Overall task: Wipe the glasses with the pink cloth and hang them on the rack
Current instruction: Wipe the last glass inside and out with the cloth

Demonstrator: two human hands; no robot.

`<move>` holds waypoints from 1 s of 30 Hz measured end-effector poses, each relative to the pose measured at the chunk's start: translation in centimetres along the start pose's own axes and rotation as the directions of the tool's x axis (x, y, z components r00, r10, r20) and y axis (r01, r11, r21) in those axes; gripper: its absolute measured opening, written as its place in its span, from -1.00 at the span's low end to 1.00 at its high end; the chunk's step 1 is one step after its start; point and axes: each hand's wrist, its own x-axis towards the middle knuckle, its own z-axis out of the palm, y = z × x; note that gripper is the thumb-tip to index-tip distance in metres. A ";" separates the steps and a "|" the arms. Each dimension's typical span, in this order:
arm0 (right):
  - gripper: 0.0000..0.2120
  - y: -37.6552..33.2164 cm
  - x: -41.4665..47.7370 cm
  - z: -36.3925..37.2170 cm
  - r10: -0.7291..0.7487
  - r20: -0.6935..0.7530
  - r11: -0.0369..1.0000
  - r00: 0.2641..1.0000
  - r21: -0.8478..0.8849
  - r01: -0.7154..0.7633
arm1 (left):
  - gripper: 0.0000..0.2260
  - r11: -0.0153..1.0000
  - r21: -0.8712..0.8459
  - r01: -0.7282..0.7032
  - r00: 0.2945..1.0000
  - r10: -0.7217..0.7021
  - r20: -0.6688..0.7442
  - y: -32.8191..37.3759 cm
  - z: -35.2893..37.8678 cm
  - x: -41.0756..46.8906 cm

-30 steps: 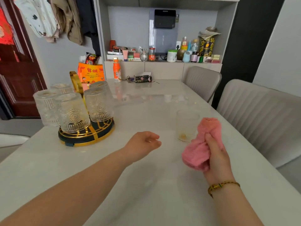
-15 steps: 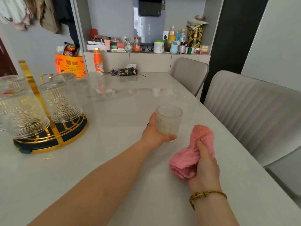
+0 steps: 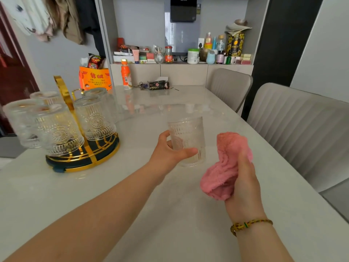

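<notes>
A clear ribbed glass (image 3: 188, 135) stands upright near the middle of the pale table (image 3: 132, 195). My left hand (image 3: 168, 150) grips it around the lower part, thumb across the front. Just to its right my right hand (image 3: 243, 178) holds a bunched pink cloth (image 3: 224, 165), apart from the glass. At the left stands a gold and dark round rack (image 3: 85, 156) with several patterned glasses (image 3: 56, 129) hanging upside down on it.
Two grey chairs (image 3: 302, 133) line the table's right side. At the far end lie an orange bottle (image 3: 126, 74), keys, a tissue pack (image 3: 158, 85) and an orange box (image 3: 94, 77). A cluttered shelf sits behind.
My left hand reached right and took hold of the glass. The right hand with the cloth stayed beside it. The view shifted, so the rack sits further left.
</notes>
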 end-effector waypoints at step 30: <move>-0.62 5.2 -7.9 9.0 -0.351 0.535 0.784 0.769 -0.281 0.554 | -0.31 0.948 -0.284 0.146 0.989 -0.149 0.011 -3.0 -12.4 -10.8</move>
